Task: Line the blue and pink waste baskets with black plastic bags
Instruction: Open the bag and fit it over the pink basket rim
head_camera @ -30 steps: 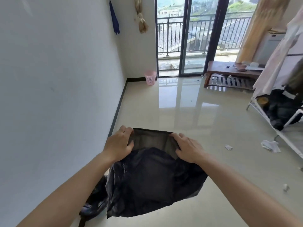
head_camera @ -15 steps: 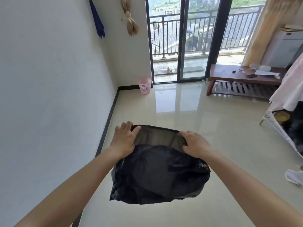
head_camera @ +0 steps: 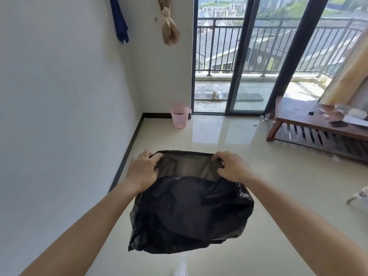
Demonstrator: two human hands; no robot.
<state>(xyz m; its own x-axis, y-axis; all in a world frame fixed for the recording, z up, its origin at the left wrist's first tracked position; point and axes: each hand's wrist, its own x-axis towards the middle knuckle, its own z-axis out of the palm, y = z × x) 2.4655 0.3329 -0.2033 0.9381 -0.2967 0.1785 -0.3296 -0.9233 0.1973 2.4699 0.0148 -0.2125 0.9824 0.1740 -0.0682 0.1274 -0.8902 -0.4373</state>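
Two bare hands hold a black plastic bag [head_camera: 189, 214] out in front of the person, above the floor. The left hand [head_camera: 143, 169] has its fingers curled over one side of the bag's mouth and the right hand [head_camera: 232, 166] grips the other side, so the opening is pulled wide between them. The film is thin and glossy; the far wall of the mouth looks grey and half see-through, while the body hangs below in dark, crumpled folds. Nothing shows inside the bag.

Well beyond it, a pink waste basket [head_camera: 179, 117] of open lattice plastic stands upright on the floor in the corner, near the white wall [head_camera: 59, 116] and just beside the sliding glass door [head_camera: 247, 66]. Its inside cannot be made out.

The floor [head_camera: 229, 140] is pale, shiny tile that mirrors the daylight. A low wooden table [head_camera: 310, 121] with small items on top sits at the right, and a blue cloth [head_camera: 119, 20] hangs on the wall.
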